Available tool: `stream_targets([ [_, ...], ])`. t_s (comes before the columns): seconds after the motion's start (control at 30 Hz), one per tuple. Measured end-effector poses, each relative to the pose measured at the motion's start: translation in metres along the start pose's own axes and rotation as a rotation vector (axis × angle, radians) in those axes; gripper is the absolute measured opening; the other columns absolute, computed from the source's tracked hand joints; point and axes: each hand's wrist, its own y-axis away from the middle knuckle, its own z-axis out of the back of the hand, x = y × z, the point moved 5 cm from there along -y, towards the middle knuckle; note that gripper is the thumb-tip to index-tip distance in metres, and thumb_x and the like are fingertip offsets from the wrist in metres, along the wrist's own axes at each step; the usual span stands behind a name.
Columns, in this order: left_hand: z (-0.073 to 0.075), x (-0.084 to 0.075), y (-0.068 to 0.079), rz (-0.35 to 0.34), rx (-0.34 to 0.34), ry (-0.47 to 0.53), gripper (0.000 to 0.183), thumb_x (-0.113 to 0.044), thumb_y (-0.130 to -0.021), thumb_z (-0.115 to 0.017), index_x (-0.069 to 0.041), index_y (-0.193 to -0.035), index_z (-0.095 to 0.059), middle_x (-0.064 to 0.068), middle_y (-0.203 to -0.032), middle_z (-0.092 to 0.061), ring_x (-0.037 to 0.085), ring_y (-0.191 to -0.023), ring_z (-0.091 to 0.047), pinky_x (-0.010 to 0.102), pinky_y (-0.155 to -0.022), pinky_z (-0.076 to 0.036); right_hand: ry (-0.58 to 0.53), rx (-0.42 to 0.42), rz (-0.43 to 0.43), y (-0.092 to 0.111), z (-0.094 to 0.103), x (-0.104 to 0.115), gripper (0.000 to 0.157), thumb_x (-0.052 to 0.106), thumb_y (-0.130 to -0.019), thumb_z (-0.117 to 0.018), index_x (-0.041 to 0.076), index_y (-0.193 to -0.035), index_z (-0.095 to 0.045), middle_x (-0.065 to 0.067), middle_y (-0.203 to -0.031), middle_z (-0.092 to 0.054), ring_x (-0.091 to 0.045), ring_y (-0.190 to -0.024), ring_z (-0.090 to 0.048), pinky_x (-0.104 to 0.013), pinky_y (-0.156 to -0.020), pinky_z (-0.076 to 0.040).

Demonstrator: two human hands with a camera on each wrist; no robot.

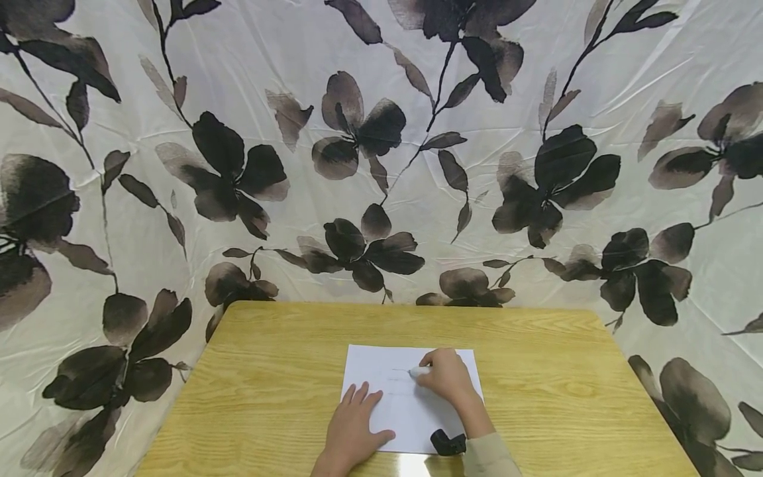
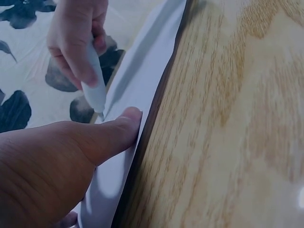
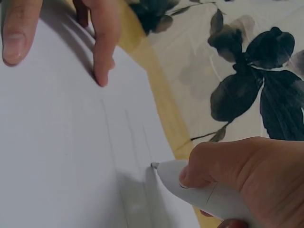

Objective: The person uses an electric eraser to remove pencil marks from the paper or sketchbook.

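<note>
A white sheet of paper [image 1: 399, 424] lies on the table, with several thin grey lines across its middle. My left hand [image 1: 354, 424] rests on the paper's left side with the fingers spread; in the left wrist view its thumb [image 2: 118, 130] presses near the sheet's edge. Between thumb and fingers, my right hand [image 1: 448, 377] grips a thick white pen [image 3: 180, 178] with a narrow dark tip. That tip touches the paper at the end of the line nearest the far edge. The right hand hides part of the sheet's right side.
The yellow wood-grain table [image 1: 274, 371] surrounds the paper. A black strap-like piece [image 1: 447, 442] shows beside the right wrist, next to a beige sleeve [image 1: 491, 457]. Behind the table hangs a pale cloth [image 1: 441, 199] printed with dark flowers.
</note>
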Motion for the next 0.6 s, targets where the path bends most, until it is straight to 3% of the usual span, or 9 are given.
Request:
stream_targets([
  [0.2,0.0002,-0.0009,-0.0004,0.011,0.024,0.012,0.074,-0.056,-0.074,-0.074,-0.008,-0.13,-0.06,0.023,-0.14,-0.049,0.046,-0.132,-0.037,0.056,-0.108,-0.032,-0.006,0.004,0.036,-0.0031,-0.0005,0.0049,0.017,0.016,-0.069,-0.08,0.008,-0.084,-0.077,0.0,-0.079,-0.071,-0.01,-0.066,-0.058,-0.028,-0.054,-0.05],
  [0.4,0.0014,-0.0023,0.0004,0.01,0.02,0.006,0.075,-0.056,-0.074,-0.074,-0.009,-0.13,-0.06,0.023,-0.14,-0.048,0.046,-0.132,-0.037,0.055,-0.108,-0.033,-0.005,0.002,0.001,-0.0025,-0.0002,0.0025,0.017,0.014,-0.066,-0.081,0.009,-0.082,-0.077,0.001,-0.077,-0.07,-0.009,-0.062,-0.056,-0.027,-0.052,-0.049],
  [0.6,0.0013,-0.0025,-0.0012,0.024,0.032,0.021,0.074,-0.055,-0.075,-0.074,-0.009,-0.131,-0.06,0.023,-0.141,-0.047,0.046,-0.133,-0.035,0.056,-0.109,-0.031,-0.001,-0.006,0.023,-0.0048,-0.0004,0.0044,0.016,0.013,-0.066,-0.079,0.009,-0.082,-0.076,0.001,-0.077,-0.069,-0.009,-0.061,-0.054,-0.026,-0.051,-0.048],
])
